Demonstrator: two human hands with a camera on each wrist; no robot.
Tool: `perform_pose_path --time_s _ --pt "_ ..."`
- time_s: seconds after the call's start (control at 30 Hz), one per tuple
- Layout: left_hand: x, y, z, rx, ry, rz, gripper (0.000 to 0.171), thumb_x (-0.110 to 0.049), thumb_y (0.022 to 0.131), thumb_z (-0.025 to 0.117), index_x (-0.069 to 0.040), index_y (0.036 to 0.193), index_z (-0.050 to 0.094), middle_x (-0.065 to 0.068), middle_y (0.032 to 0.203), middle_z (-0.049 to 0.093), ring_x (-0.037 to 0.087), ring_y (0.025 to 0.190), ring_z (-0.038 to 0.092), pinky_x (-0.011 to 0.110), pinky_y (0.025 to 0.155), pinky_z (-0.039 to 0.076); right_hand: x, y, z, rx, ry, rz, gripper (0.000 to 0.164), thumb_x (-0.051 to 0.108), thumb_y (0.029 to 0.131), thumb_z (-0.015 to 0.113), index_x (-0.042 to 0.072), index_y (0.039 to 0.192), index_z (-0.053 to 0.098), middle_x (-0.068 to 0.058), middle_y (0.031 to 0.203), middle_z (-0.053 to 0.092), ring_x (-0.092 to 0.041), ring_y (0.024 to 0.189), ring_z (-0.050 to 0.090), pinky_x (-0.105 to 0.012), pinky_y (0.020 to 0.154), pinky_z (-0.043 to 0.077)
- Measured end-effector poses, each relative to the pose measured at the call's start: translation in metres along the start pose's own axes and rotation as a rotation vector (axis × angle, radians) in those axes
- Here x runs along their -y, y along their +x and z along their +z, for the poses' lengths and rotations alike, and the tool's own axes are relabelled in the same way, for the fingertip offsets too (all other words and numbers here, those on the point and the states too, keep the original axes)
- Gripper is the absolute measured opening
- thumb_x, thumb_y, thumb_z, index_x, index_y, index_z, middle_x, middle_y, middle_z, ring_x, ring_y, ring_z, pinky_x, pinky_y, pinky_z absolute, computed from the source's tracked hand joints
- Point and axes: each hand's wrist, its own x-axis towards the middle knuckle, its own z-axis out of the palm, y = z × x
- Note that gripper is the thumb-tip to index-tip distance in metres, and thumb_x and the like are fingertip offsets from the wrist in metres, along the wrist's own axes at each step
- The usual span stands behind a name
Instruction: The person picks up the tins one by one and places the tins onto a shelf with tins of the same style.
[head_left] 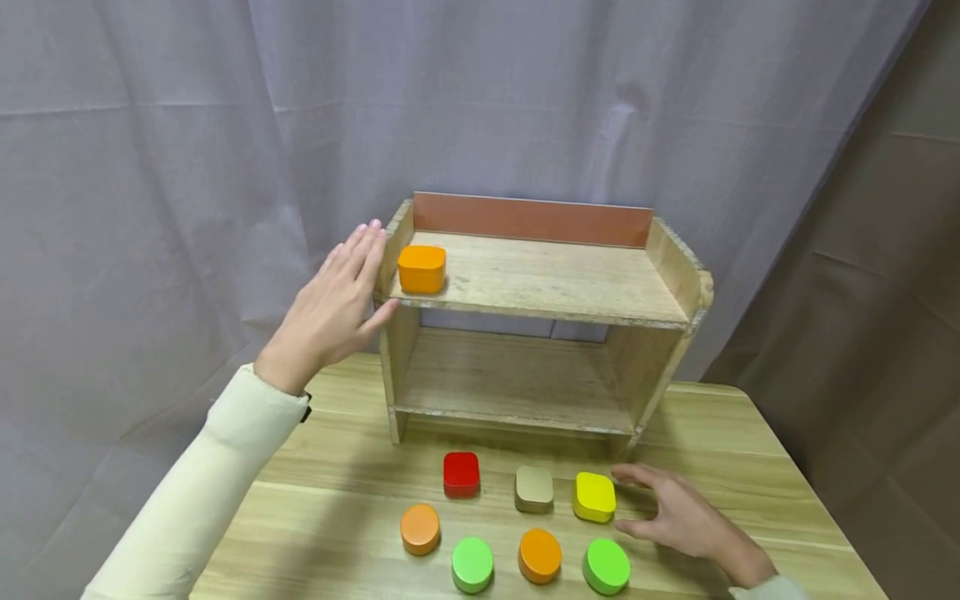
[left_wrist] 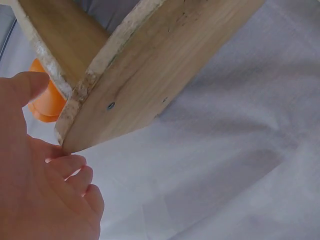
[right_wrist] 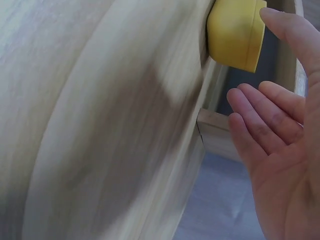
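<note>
My left hand [head_left: 333, 304] lies with straight fingers along the left side of a two-tier wooden shelf [head_left: 525, 279]; its thumb reaches the front edge of the upper board. Close to that thumb, an orange rounded-square box [head_left: 422, 270] sits at the left end of the top tier. On the table, my right hand [head_left: 686, 512] is spread just right of a yellow rounded-square box [head_left: 595, 497]. In the right wrist view, the thumb is at the edge of the yellow box [right_wrist: 235, 35]; whether it touches cannot be told. Nothing is held in either hand.
Left of the yellow box stand a beige square box [head_left: 534, 489] and a red one [head_left: 461, 475]. Nearer are round pieces: orange [head_left: 420, 529], green [head_left: 472, 565], darker orange [head_left: 540, 556] and green [head_left: 606, 567]. A grey curtain [head_left: 187, 167] hangs behind the table [head_left: 750, 467].
</note>
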Motion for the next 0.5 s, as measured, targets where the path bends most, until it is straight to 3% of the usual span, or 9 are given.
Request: perform_pose_path --time_s 0.27,0.5 --pt "0.001 0.005 0.004 0.015 0.009 -0.01 0.085 -0.042 0.108 0.054 0.001 0.168 0.013 0.018 0.178 0.011 0.036 0.166 0.014 0.054 0.135 0.019 -0.002 0.006 0.008 0.038 0.052 0.033 0.073 0.04 0.083 0.091 0.001 0.138 0.064 -0.013 0.133 0.073 -0.033 0.114 0.074 -0.04 0.095 0.064" --pt "0.002 0.008 0.006 0.015 0.007 -0.001 0.085 -0.043 0.107 0.053 0.001 0.168 0.013 0.019 0.178 0.01 0.036 0.166 0.014 0.054 0.135 0.019 -0.001 0.01 0.014 0.067 0.05 0.066 0.073 0.045 0.083 0.089 0.006 0.14 0.064 -0.006 0.134 0.073 -0.024 0.115 0.073 -0.04 0.095 0.064"
